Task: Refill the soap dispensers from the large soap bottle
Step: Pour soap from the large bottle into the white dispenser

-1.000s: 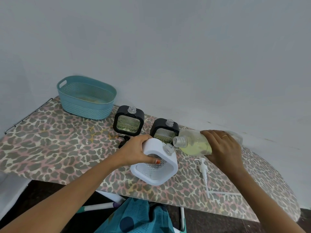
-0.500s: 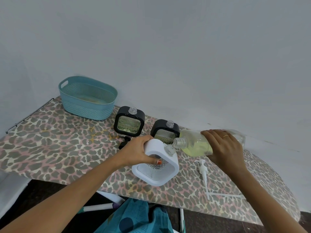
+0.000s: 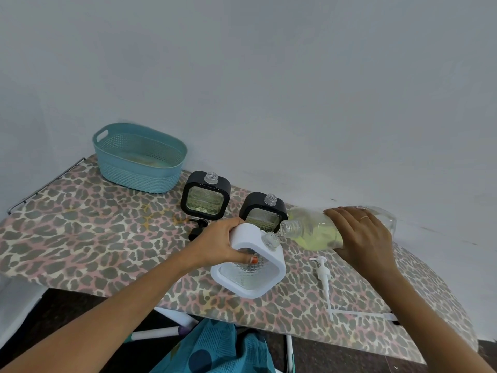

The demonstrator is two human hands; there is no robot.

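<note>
My left hand (image 3: 223, 244) grips a white square soap dispenser (image 3: 251, 273), tilted on the leopard-print board (image 3: 80, 238), its clear neck pointing up right. My right hand (image 3: 360, 238) holds the large clear soap bottle (image 3: 312, 227) on its side, yellow-green soap pooled inside. The bottle's open mouth sits right at the dispenser's neck. Two black dispensers stand behind, uncapped: one (image 3: 205, 195) at the left, one (image 3: 262, 211) just behind the white one.
A teal basket (image 3: 139, 157) stands at the back left. A white pump with its long tube (image 3: 324, 281) lies on the board to the right; a black pump head (image 3: 196, 228) lies behind my left hand. The wall is close behind.
The bottle's mouth has dropped and closed in on the white dispenser's neck. The bottle's rear end has tipped up slightly. My left hand keeps the dispenser in place.
</note>
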